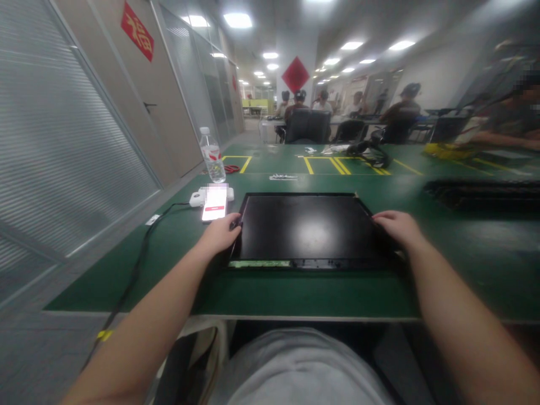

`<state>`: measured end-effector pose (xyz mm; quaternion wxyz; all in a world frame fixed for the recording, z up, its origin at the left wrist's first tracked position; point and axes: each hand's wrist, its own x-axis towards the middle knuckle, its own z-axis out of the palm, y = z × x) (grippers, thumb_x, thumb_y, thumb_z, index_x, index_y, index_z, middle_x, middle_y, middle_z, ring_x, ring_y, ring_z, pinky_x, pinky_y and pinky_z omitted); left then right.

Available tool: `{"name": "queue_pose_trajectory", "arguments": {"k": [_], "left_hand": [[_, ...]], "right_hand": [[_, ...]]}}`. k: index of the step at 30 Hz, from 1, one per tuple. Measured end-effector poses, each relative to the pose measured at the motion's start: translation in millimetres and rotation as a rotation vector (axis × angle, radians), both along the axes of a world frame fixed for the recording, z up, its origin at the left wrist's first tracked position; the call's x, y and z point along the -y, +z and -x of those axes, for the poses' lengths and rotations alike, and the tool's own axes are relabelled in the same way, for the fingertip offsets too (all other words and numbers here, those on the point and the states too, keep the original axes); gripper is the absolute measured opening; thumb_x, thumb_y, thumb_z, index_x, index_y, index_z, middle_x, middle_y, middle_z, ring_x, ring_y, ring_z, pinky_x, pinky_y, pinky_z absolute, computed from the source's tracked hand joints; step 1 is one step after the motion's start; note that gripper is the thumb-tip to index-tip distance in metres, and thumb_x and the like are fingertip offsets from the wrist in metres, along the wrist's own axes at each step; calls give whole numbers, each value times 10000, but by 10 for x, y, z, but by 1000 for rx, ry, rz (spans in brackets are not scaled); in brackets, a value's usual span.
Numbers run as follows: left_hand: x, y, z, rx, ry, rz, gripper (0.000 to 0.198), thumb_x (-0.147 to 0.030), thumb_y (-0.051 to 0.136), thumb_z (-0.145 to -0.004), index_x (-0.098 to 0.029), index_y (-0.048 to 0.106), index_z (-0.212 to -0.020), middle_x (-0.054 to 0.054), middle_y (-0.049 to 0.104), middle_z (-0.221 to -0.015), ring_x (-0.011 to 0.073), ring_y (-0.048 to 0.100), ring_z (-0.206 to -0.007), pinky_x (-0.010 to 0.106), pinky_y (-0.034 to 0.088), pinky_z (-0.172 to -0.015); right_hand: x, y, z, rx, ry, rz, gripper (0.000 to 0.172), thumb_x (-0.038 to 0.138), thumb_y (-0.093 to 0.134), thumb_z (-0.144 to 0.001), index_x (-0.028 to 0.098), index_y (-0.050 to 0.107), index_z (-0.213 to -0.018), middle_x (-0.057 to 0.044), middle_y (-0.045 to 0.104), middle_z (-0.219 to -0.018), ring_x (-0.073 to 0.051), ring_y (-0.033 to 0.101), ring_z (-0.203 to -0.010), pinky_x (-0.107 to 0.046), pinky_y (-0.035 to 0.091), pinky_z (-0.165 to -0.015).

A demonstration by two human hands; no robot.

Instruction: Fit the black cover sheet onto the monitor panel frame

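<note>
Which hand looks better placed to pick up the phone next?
Probably the left hand: holding the black screen by its left edge, it is beside the phone. The right hand is at the opposite edge, with the screen's width between it and the phone.

Both arms (156,309) (455,304) reach forward — hands (220,232) (399,226) well apart, gripping, fingers (385,214) pointing inward.

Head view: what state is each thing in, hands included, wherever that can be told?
Screen panel: display side up, dark
Left hand: fingers gripping the panel's left edge
Right hand: fingers gripping the panel's right edge
Phone: screen lit
Water bottle: upright, cap on
Red-handled tool: lying down; open or shut, cannot tell
Door: closed
Ceiling lights: on
</note>
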<state>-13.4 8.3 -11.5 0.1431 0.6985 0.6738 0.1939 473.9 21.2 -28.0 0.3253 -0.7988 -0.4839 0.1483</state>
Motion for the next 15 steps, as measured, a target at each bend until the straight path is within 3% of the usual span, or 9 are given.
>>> {"name": "queue_pose_trajectory", "arguments": {"k": [11, 15], "left_hand": [[-9, 13, -9, -77, 3, -10, 518, -160, 583, -890, -134, 634, -1405, 181, 680, -1404, 335, 659, -1272, 406, 510, -1058], [-28, 16, -11, -202, 10, -10, 380, -181, 561, -899, -85, 710, -1236, 232, 728, -1277, 367, 685, -1195, 427, 528, -1006]], "right_hand": [[30, 18, 55, -47, -3, -61, 206, 274, 676, -676, 241, 818, -822, -47, 776, -836, -235, 675, -801, -348, 503, -748], [19, -1, 40, -55, 6, -77, 206, 273, 678, -662, 239, 816, -812, -49, 776, -826, -229, 674, -772, -340, 508, -715]]}}
